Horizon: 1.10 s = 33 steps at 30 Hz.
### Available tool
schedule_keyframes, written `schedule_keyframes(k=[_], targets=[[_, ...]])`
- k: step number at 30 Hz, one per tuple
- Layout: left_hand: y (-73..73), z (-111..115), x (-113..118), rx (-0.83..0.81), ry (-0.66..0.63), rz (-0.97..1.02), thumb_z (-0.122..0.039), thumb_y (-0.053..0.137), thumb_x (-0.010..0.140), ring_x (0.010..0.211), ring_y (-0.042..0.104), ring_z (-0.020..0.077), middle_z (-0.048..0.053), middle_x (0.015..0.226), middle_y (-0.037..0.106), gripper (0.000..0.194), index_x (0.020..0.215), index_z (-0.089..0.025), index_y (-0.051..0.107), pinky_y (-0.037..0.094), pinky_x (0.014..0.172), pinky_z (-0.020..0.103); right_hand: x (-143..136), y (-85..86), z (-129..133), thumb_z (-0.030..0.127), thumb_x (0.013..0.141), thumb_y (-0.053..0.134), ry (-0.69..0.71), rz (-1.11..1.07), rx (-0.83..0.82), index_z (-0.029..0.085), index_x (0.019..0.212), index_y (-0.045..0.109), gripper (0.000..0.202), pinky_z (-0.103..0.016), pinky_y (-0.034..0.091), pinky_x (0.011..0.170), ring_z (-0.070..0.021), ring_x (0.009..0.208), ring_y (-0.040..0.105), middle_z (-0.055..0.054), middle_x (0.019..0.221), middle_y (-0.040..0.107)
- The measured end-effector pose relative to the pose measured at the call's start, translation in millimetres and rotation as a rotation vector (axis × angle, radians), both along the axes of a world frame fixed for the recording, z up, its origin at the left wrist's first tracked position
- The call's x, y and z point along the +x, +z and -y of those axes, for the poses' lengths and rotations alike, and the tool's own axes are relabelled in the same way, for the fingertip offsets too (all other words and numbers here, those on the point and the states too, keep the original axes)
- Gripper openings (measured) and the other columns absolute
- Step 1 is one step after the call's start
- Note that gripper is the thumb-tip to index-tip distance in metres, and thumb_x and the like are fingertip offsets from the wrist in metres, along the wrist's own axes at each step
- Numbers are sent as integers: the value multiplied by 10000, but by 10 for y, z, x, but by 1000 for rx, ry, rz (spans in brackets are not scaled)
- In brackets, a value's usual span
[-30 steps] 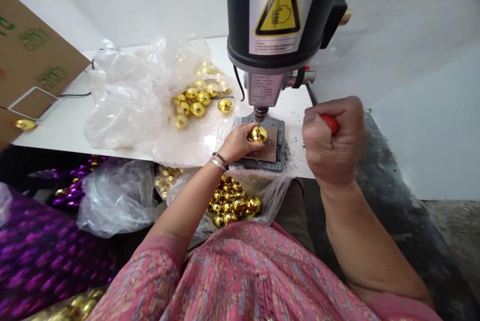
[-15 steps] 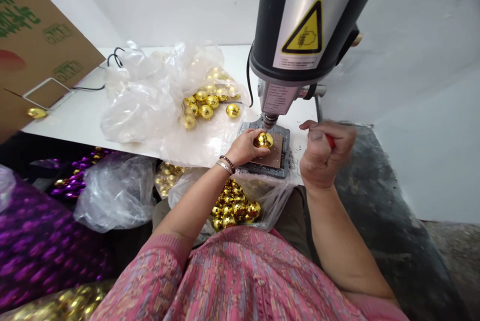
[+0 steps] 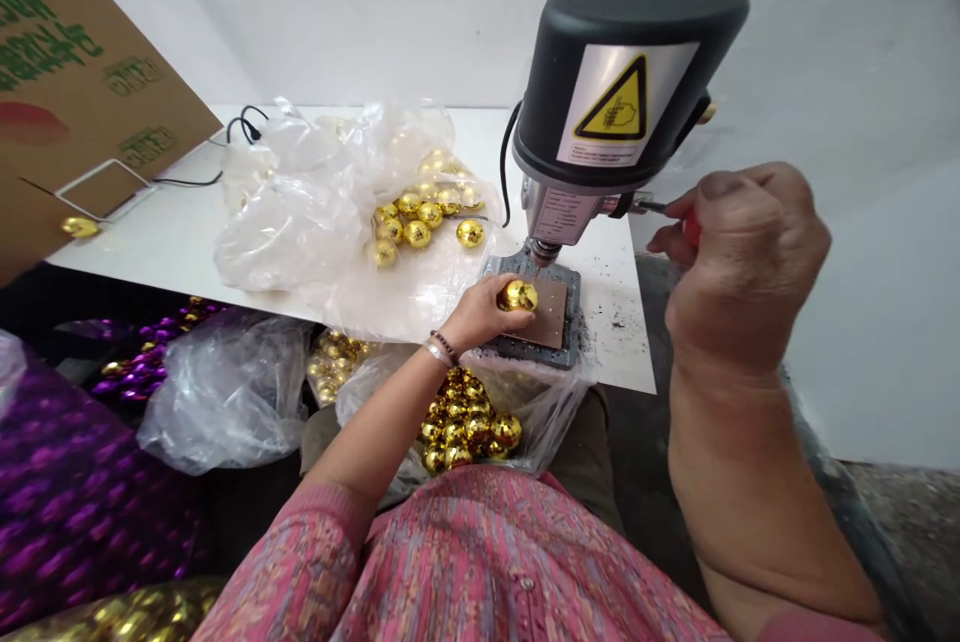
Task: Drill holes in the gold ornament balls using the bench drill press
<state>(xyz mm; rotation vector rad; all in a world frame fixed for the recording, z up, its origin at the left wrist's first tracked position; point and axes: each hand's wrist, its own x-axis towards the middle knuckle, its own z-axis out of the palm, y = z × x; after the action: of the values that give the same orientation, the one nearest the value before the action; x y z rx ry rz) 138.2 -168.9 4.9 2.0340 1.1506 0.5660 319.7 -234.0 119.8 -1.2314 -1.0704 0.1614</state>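
Note:
Between the thumb and fingers of my left hand (image 3: 484,314) is a shiny gold ball (image 3: 521,296), held over a brown pad (image 3: 550,314) on the grey base plate (image 3: 574,322) of a drill press (image 3: 634,72). The drill chuck (image 3: 544,252) is above and slightly right of the ball, apart from it. My right hand (image 3: 742,262) is raised at the right, its fingers closed round the red-knobbed lever (image 3: 691,227) of the press. Dark specks lie around the base.
Gold balls (image 3: 418,234) lie on clear plastic bags (image 3: 277,212) on the white table (image 3: 255,294). More gold balls (image 3: 457,422) fill a bag at my lap. A cardboard box (image 3: 90,72) stands at the left, above purple balls (image 3: 161,332).
My right hand has moved up and right with the lever. The left hand has drawn the gold ball slightly left and down, away from the chuck. The view has shifted a little.

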Motion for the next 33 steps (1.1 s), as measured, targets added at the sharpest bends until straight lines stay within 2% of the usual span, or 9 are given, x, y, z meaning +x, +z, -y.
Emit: schedule_keyframes(k=[4,6,8,11,14,20,25,30,33], targets=[[149,85,-468,-169,-245,9,-409,827,671,840,619,183,41,960,714,547,1163,-206,705,511,795,315,-16,12,-23,424,839,559,-6,-49,-6,130,727,528,316,-205,397,520,-34,534,515,37,681,529],[210,30,-658,-224,-233,35,-443,841,649,829,618,176,59,1008,722,651,1235,-205,686,511,778,305,-28,-20,-16,402,838,560,-12,-55,3,131,738,545,289,-210,422,534,-40,550,546,39,699,544],[236,-125,-747,-209,-119,90,-486,791,709,861,627,176,82,1068,724,615,1236,-186,691,511,794,298,-35,-36,-4,379,840,551,-29,-50,0,133,736,552,267,-215,429,538,-42,548,551,42,681,544],[186,-520,-686,-110,170,130,-450,663,840,915,644,188,104,1095,724,465,1195,-152,705,511,850,316,-27,-38,13,370,845,535,-44,-34,-8,140,734,571,258,-211,411,524,-50,547,549,40,633,542],[49,-959,-507,8,380,17,-229,658,812,972,648,225,123,1088,715,384,1181,-129,698,497,940,371,0,-54,23,429,836,553,-47,5,-20,150,740,604,299,-208,387,510,-64,564,559,31,621,555],[-270,-1388,-265,211,232,-187,-38,671,665,1133,584,299,144,1199,643,509,1157,-171,665,452,1028,410,28,-125,47,536,829,568,-63,47,-32,166,751,612,380,-214,358,525,-60,571,505,24,590,513],[-275,-1311,-283,137,279,-134,-138,704,693,1022,602,264,143,1097,659,393,1083,-129,652,479,954,397,16,-141,68,540,833,567,-67,48,-35,167,773,613,380,-212,343,523,-55,587,492,22,622,536],[-4,-878,-545,-215,93,258,-391,655,808,868,599,146,67,1047,678,440,1186,-167,629,509,785,279,-3,-133,45,482,843,558,-45,38,-5,155,759,589,338,-205,379,536,-42,571,492,34,612,494],[137,-570,-627,-348,1,323,-417,679,789,828,595,124,59,1054,680,472,1188,-174,614,495,717,247,-22,-120,24,452,866,536,-22,28,7,147,764,547,322,-188,379,528,-25,560,485,41,636,494]])
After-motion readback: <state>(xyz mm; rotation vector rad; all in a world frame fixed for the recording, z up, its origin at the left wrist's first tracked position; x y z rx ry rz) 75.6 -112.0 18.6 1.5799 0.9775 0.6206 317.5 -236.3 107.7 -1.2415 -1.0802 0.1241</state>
